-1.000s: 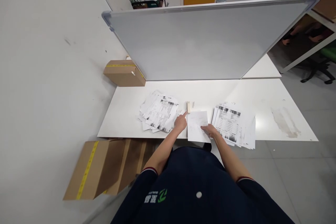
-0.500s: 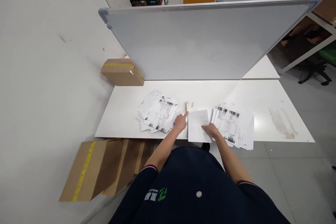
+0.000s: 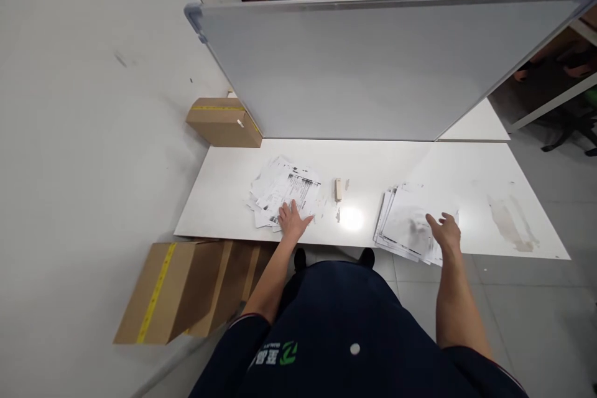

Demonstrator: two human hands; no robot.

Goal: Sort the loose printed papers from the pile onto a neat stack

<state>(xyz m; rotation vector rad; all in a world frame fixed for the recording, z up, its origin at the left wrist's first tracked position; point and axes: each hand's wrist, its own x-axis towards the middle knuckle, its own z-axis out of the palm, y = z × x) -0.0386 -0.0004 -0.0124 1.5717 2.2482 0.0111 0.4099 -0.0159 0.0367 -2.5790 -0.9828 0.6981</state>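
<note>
At the far left, cardboard boxes point(image 3: 186, 292) stood below the front edge of the table point(image 3: 209, 199), their farther ends lost beneath it. A smaller carton point(image 3: 224, 127) sat at the table's back left corner, beside the bottom of the whiteboard point(image 3: 336, 68), which hid whatever lay directly behind it. Next came the left paper pile point(image 3: 275, 183), loosely fanned, its print too small to read. The left hand point(image 3: 291, 222) lay over that pile's near edge, fingers spread apart, covering part of the top sheet; whether the fingertips pressed on the paper could not be told. Between the piles stood a small pale block point(image 3: 338, 190), its markings illegible. The right paper pile point(image 3: 403, 224) overhung the front edge, with a grey smudge on its top sheet too blurred to make out. Over its right part was the right hand point(image 3: 445, 233), fingers parted and curved, hiding some sheets.
</note>
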